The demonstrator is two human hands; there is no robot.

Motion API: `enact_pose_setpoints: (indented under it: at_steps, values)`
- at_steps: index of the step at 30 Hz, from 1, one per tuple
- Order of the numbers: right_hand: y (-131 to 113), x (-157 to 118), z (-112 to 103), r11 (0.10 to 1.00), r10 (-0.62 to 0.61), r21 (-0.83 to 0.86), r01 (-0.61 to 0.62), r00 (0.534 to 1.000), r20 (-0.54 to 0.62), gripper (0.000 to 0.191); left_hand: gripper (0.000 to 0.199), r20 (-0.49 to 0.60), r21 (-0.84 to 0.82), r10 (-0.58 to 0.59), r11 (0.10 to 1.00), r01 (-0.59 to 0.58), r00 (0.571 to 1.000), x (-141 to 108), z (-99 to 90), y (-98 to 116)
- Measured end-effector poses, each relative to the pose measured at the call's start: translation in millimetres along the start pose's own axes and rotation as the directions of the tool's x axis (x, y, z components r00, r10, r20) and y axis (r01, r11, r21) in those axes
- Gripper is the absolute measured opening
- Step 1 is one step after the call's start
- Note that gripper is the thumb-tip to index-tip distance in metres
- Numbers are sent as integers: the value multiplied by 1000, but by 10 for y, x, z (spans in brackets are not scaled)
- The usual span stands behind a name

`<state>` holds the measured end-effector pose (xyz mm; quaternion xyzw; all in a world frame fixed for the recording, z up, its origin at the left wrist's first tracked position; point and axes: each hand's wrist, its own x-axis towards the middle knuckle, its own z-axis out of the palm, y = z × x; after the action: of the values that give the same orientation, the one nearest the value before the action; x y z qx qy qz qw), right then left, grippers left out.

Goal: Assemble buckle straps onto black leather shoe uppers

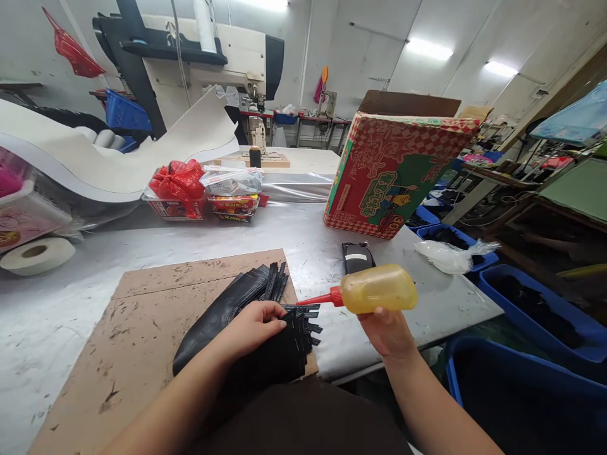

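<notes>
My left hand (pixel 260 323) pinches the edge of one of the black leather-like pieces (pixel 222 322), which are fanned out in a stack with strap-like ends pointing right. In my right hand (pixel 386 328) is a squeeze bottle (pixel 379 289) of yellow liquid, tilted on its side. Its red nozzle points left, and the tip is at the strap ends close to my left fingertips. Whether the tip touches them I cannot tell. Beneath the stack lies a brown cardboard sheet (pixel 137 328) with dark smears.
Behind the bottle lies a small black bundle (pixel 358 258). A red patterned box (pixel 393 170) stands at the back right, food packs (pixel 232 205) and a tape roll (pixel 38 254) further left. Blue bins (pixel 545 309) flank the table's right edge. A sewing machine (pixel 213 57) is behind.
</notes>
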<state>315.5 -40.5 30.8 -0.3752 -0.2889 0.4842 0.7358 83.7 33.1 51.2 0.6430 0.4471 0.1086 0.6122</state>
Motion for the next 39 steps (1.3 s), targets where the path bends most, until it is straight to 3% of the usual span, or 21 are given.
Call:
enact_pose_setpoints:
  at_steps: [5, 9, 14, 24, 39]
  values:
    - [-2, -27, 10, 989, 111, 86, -118, 990, 85, 70, 31, -21, -50, -30, 998, 29, 999, 12, 19, 4]
    - [12, -8, -35, 996, 9, -90, -3, 998, 60, 49, 31, -32, -73, -45, 996, 42, 998, 6, 25, 22]
    - [53, 24, -57, 959, -144, -242, 145, 989, 21, 44, 29, -37, -94, -56, 994, 52, 998, -4, 30, 47]
    - [113, 41, 90, 945, -214, -271, 185, 973, -81, 42, 28, -54, -151, -65, 987, 56, 996, 2, 44, 39]
    - [160, 34, 18, 926, -222, -322, 195, 974, -49, 38, 26, -23, -229, -68, 971, 61, 997, -16, 32, 46]
